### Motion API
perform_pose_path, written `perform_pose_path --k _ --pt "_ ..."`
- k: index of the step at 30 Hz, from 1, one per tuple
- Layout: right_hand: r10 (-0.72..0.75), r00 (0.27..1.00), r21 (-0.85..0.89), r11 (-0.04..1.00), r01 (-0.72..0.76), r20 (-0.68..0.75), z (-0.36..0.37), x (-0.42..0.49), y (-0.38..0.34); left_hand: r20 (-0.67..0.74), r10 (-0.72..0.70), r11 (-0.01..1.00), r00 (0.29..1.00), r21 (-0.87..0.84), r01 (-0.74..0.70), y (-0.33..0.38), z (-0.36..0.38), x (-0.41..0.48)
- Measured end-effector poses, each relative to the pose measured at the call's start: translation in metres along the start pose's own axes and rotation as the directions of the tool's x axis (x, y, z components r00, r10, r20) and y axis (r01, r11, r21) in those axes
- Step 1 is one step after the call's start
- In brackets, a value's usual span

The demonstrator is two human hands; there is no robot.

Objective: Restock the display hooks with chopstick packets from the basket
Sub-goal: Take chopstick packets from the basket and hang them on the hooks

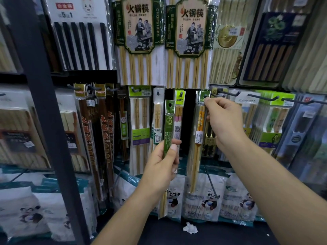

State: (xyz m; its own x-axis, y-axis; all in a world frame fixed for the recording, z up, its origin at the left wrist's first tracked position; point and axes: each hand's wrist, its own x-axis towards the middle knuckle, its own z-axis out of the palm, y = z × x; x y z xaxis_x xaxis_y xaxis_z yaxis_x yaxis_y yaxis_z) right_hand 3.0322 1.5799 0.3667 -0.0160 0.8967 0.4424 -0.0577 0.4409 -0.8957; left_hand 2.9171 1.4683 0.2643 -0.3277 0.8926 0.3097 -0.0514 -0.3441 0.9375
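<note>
My left hand (163, 163) grips a narrow green-headed chopstick packet (168, 131) upright in front of the display, its hang hole at the top and free of any hook. My right hand (223, 121) reaches up to the right and pinches the green header of a hanging packet with orange patterned chopsticks (200, 124), right at its hook (206, 96). Other slim packets (178, 117) hang between the two hands. The basket is out of view.
Black hooks (230, 93) jut out along the middle row to the right. Large chopstick packs (139, 39) hang above. A dark upright post (44, 106) stands at the left. Panda-printed bags (208, 197) fill the bottom row, and a crumpled white scrap (190, 228) lies below.
</note>
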Motion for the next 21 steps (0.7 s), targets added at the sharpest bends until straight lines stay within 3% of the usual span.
perform_pose_path --k 7,13,18,21 --pt "-0.017 1.000 -0.035 0.999 0.017 -0.009 0.000 0.003 0.007 -0.032 -0.038 0.998 0.999 -0.059 0.036 -0.001 -0.003 0.002" --pt "-0.046 0.999 -0.044 0.998 0.045 -0.022 -0.009 -0.009 0.013 -0.046 -0.036 0.996 0.998 0.076 0.039 -0.003 0.000 0.003" --pt "-0.148 0.978 -0.024 0.988 0.153 0.149 -0.010 -0.030 0.009 -0.004 0.027 0.991 1.000 0.134 -0.026 -0.003 0.009 0.007" --pt "-0.195 0.968 -0.046 0.978 0.204 0.160 -0.011 -0.028 0.005 0.027 0.064 0.986 0.998 0.151 -0.067 0.000 0.014 0.010"
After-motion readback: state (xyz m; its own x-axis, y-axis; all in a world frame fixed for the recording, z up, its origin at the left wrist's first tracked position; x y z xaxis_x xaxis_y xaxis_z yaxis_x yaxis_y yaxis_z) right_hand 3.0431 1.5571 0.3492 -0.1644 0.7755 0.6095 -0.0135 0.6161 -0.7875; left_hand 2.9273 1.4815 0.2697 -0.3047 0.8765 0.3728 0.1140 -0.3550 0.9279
